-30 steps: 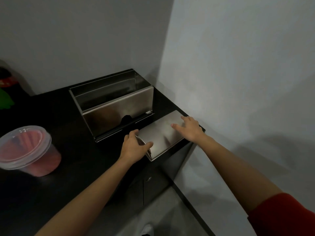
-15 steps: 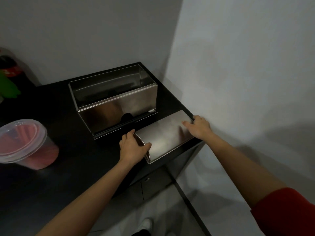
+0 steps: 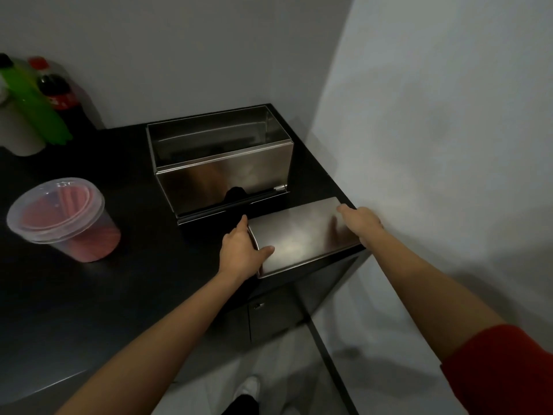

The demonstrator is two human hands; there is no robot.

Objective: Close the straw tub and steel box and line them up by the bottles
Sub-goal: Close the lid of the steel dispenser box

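An open steel box [image 3: 221,172] stands at the back right of the black counter [image 3: 134,280], empty inside. Its curved steel lid [image 3: 302,238] lies in front of it at the counter's right corner. My left hand [image 3: 241,253] grips the lid's left end, thumb on top. My right hand [image 3: 360,223] holds the lid's right end by the wall. A clear plastic tub [image 3: 64,220] of red straws sits at the left with its lid on top. Bottles [image 3: 45,97] stand at the far left against the back wall.
A white wall [image 3: 434,145] runs close along the counter's right edge. Cabinet doors [image 3: 269,313] sit below the counter front. A green bottle [image 3: 33,106] and a cola bottle [image 3: 61,94] are among those at the back left. My shoe [image 3: 248,387] shows on the floor.
My right hand slid from the lid's top to its right end by the wall. My left hand kept its grip on the left end. The view tilted up, showing the bottles.
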